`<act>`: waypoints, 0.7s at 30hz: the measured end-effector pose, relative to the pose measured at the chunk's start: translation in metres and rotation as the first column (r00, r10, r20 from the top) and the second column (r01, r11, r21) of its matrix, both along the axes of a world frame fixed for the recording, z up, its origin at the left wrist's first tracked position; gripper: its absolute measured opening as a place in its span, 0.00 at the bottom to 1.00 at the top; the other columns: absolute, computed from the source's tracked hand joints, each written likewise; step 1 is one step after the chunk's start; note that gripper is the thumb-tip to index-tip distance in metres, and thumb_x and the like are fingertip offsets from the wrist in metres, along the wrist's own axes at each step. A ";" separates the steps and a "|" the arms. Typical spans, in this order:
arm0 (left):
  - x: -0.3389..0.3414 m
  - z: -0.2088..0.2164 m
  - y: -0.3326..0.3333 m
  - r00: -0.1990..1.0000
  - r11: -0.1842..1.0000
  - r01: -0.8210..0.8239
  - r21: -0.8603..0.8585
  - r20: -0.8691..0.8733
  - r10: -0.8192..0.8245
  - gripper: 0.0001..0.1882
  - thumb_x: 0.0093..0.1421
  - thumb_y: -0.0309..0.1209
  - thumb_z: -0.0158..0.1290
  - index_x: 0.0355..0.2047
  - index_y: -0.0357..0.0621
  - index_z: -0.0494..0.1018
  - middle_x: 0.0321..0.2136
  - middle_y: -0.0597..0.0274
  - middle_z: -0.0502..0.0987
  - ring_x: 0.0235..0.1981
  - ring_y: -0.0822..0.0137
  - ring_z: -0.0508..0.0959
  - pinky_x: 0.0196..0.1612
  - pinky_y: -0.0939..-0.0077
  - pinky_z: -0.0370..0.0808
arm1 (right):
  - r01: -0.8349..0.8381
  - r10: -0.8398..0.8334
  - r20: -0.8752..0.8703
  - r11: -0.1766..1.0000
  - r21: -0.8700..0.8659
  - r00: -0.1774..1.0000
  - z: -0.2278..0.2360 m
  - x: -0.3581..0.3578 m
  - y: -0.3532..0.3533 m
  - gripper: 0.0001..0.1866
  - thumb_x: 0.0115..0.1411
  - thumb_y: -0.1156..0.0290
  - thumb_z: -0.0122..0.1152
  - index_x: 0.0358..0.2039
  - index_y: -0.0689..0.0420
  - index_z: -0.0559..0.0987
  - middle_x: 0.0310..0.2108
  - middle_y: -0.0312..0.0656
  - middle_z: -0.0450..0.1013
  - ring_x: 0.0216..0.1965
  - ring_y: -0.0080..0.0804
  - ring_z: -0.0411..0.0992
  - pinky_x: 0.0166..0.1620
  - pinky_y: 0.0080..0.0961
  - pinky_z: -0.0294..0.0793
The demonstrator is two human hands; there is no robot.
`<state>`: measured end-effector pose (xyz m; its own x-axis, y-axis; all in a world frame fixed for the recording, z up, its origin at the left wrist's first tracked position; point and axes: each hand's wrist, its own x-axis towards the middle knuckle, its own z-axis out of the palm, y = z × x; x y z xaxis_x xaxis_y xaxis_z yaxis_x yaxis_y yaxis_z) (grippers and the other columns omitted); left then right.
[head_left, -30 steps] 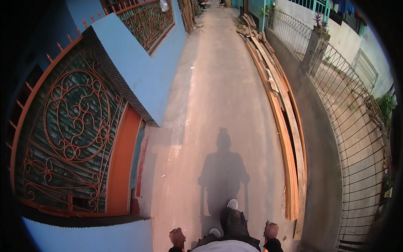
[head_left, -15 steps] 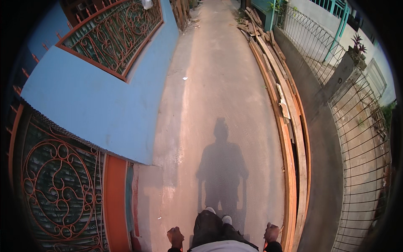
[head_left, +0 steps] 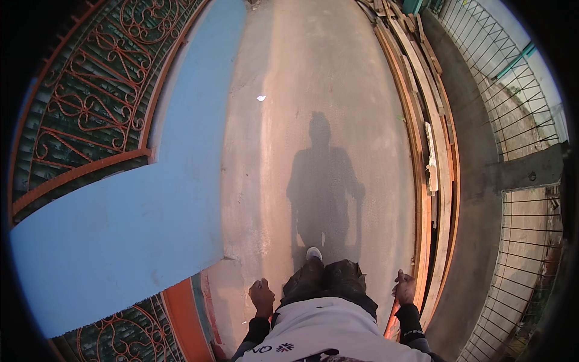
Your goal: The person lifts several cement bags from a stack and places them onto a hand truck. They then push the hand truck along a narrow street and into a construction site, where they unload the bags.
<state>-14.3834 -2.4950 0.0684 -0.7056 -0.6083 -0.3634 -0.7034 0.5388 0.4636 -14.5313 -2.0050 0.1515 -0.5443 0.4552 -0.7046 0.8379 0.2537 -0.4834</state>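
A grey-brown paved lane (head_left: 368, 139) runs lengthwise, with a paler band along its left side. Long wooden planks (head_left: 444, 199) lie in a stack along its right edge, roughly parallel to it, their far ends overlapping unevenly. A small white scrap (head_left: 261, 98) lies near the left edge. A light shoe (head_left: 313, 253) and a person's shadow (head_left: 319, 193) are between the edges.
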 end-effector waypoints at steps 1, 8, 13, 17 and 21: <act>-0.027 -0.004 -0.014 0.996 0.995 0.078 -0.060 0.036 -0.076 0.12 0.46 0.26 0.60 0.31 0.40 0.73 0.26 0.51 0.74 0.27 0.53 0.78 0.27 0.58 0.74 | -0.017 0.017 0.023 1.000 0.005 1.000 0.005 -0.042 -0.012 0.24 0.69 0.56 0.56 0.23 0.64 0.75 0.10 0.41 0.66 0.09 0.28 0.66 0.14 0.27 0.68; -0.354 0.058 -0.050 0.856 0.789 -0.483 0.379 0.012 0.517 0.17 0.64 0.33 0.49 0.19 0.39 0.65 0.10 0.60 0.65 0.09 0.65 0.70 0.12 0.66 0.67 | -0.030 0.031 -0.005 0.999 0.028 1.000 -0.008 -0.311 -0.075 0.26 0.69 0.57 0.55 0.19 0.65 0.74 0.10 0.40 0.66 0.08 0.28 0.66 0.12 0.29 0.66; -0.555 0.043 -0.085 0.854 0.791 -0.506 0.343 0.070 0.515 0.19 0.65 0.34 0.49 0.18 0.39 0.63 0.09 0.58 0.66 0.08 0.64 0.70 0.11 0.66 0.68 | -0.045 0.040 0.058 0.996 0.081 0.998 -0.033 -0.495 -0.101 0.28 0.69 0.57 0.53 0.16 0.64 0.73 0.10 0.42 0.66 0.09 0.30 0.68 0.14 0.31 0.68; -0.713 0.034 -0.109 0.842 0.774 -0.523 0.358 0.078 0.533 0.19 0.63 0.34 0.49 0.17 0.37 0.64 0.09 0.55 0.68 0.08 0.62 0.72 0.12 0.65 0.69 | -0.047 0.043 0.055 0.995 0.085 0.998 -0.050 -0.649 -0.124 0.28 0.70 0.58 0.52 0.16 0.65 0.73 0.08 0.43 0.66 0.09 0.32 0.69 0.16 0.34 0.70; -0.850 0.034 -0.142 0.851 0.815 -0.518 0.260 0.057 0.522 0.19 0.62 0.34 0.49 0.16 0.36 0.64 0.08 0.54 0.68 0.07 0.61 0.71 0.12 0.63 0.69 | -0.111 0.105 0.066 0.990 0.090 0.992 -0.037 -0.805 -0.157 0.28 0.70 0.57 0.51 0.16 0.64 0.73 0.09 0.42 0.66 0.09 0.31 0.68 0.15 0.32 0.69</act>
<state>-15.2335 -2.6368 0.1028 -0.3177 -0.7731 -0.5489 -0.8360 -0.0447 0.5469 -15.3363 -2.1620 0.1141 -0.5511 0.4609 -0.6956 0.8303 0.3860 -0.4020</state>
